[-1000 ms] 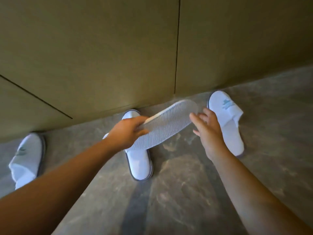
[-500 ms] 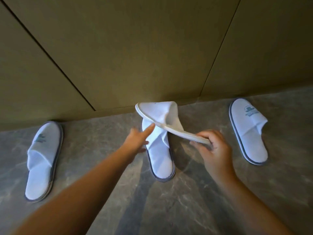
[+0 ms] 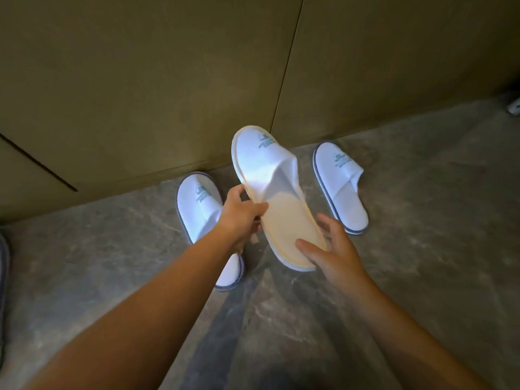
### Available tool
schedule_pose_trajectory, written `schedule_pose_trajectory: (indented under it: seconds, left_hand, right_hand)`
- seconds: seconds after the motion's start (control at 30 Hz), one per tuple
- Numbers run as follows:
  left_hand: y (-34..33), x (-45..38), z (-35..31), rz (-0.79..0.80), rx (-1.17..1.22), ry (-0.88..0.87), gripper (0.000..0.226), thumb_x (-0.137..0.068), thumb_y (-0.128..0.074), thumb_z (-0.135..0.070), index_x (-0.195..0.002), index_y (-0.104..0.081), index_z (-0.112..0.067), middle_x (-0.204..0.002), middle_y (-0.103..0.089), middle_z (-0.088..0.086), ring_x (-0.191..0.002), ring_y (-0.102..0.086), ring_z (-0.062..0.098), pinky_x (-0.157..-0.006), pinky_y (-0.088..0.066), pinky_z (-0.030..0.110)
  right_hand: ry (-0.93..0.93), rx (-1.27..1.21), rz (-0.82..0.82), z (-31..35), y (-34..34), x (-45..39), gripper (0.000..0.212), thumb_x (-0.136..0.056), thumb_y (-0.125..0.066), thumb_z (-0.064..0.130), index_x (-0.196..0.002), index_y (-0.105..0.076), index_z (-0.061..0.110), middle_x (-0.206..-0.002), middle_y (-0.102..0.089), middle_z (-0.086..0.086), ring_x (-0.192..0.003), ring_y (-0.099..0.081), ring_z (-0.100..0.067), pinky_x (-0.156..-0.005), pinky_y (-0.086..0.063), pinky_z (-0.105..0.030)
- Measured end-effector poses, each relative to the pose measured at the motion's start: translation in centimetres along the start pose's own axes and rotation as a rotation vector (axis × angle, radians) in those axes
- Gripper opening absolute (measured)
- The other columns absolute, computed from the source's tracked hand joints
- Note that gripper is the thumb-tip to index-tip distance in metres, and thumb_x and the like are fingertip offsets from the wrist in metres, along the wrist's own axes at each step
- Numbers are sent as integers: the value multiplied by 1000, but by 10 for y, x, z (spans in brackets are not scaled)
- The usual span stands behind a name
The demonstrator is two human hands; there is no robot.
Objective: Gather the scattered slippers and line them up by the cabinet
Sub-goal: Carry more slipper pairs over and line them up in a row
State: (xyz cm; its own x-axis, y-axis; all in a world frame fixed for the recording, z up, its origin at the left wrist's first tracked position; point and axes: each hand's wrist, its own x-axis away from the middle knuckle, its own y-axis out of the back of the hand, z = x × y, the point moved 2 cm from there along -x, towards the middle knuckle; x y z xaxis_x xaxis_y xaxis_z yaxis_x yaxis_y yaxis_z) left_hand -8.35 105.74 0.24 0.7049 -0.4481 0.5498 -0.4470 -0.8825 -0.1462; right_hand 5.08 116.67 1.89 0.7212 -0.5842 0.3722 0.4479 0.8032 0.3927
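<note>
I hold a white slipper (image 3: 268, 175) with a blue logo in the air, sole down and toe towards the cabinet (image 3: 197, 80). My left hand (image 3: 243, 213) pinches its left edge at mid-length. My right hand (image 3: 329, 249) cradles the heel, thumb lying on the insole. A second white slipper (image 3: 198, 201) lies on the floor to the left, toe at the cabinet base, its heel partly behind my left arm. A third slipper (image 3: 340, 181) lies to the right, also toe towards the cabinet.
The cabinet's olive panels fill the upper half above a grey stone floor (image 3: 422, 249). The grey edge of another slipper (image 3: 3, 277) shows at the far left. A small pale object (image 3: 514, 106) sits at the far right by the cabinet base.
The held slipper has turned from sole-up, through edge-on, to sole-down with its toe at the cabinet. My left hand has taken hold of its side again. The view shifted left.
</note>
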Motion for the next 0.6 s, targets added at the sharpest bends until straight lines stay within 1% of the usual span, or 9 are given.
schedule_pose_trajectory:
  seconds: [0.03, 0.07, 0.13, 0.23, 0.33, 0.43, 0.47, 0.53, 0.6]
  left_hand:
    - [-6, 2, -3, 34, 6, -1, 48, -83, -54, 0, -127, -36, -7, -110, -59, 21, -87, -60, 33, -77, -51, 47]
    - [-13, 3, -7, 86, 11, -6, 49, -83, -54, 0, -128, -35, -7, -112, -60, 22, -89, -60, 33, -79, -51, 47]
    - [-27, 6, -16, 190, 37, -11, 49, -84, -52, 2, -129, -34, -6, -108, -61, 21, -87, -62, 30, -76, -53, 43]
    - [-45, 14, -25, 283, 94, -9, 50, -84, -50, 2, -130, -32, -5, -99, -61, 16, -80, -61, 24, -77, -53, 39]
    - [-63, 22, -27, 377, -14, 6, 54, -85, -54, -6, -133, -29, -10, -103, -61, 14, -80, -61, 19, -71, -51, 28]
    - [-84, 18, -18, 391, -149, 12, 62, -84, -57, -11, -137, -24, -9, -91, -55, 3, -87, -54, 20, -68, -44, 25]
    - [-91, 13, -13, 386, -207, 10, 63, -84, -59, -12, -137, -26, -7, -91, -54, 2, -87, -53, 19, -65, -42, 25]
    - [-103, 1, 0, 366, -310, 25, 60, -82, -61, -15, -134, -32, -6, -102, -55, 9, -84, -51, 18, -61, -39, 24]
    - [-118, -17, 12, 328, -412, 58, 55, -81, -62, -17, -130, -39, -6, -114, -53, 13, -88, -50, 19, -61, -39, 24]
  right_hand:
    - [-63, -48, -22, 6, 5, -2, 56, -73, -71, 13, -122, -44, 15, -112, -52, -1, -90, -54, -9, -75, -48, -22]
    - [-110, -93, -44, 12, 11, -3, 52, -73, -70, 8, -120, -46, 12, -106, -56, -4, -83, -56, -10, -67, -47, -21]
    - [-163, -137, -94, 26, 25, -2, 42, -74, -67, 4, -112, -51, 9, -98, -60, -8, -78, -58, -17, -59, -46, -23]
    - [-138, -97, -195, 44, 52, 6, 33, -75, -63, -2, -104, -52, 11, -98, -59, -13, -82, -57, -24, -60, -44, -28]
    - [-103, -38, -274, 51, 83, 13, 34, -76, -60, -4, -107, -52, 8, -98, -56, -13, -85, -54, -24, -63, -44, -29]
    - [-108, -56, -363, 35, 111, 8, 37, -78, -57, -5, -113, -50, 2, -102, -54, -13, -90, -52, -25, -72, -42, -32]
    - [-113, -65, -396, 25, 119, 3, 37, -78, -56, -6, -113, -49, 1, -101, -53, -13, -90, -51, -25, -72, -41, -31]
    - [-132, -89, -443, 2, 136, -12, 36, -78, -54, -7, -114, -49, -1, -100, -51, -13, -89, -50, -24, -63, -41, -28]
    - [-163, -134, -464, -24, 155, -34, 35, -79, -54, -7, -113, -49, -3, -99, -52, -13, -88, -50, -24, -59, -40, -26]
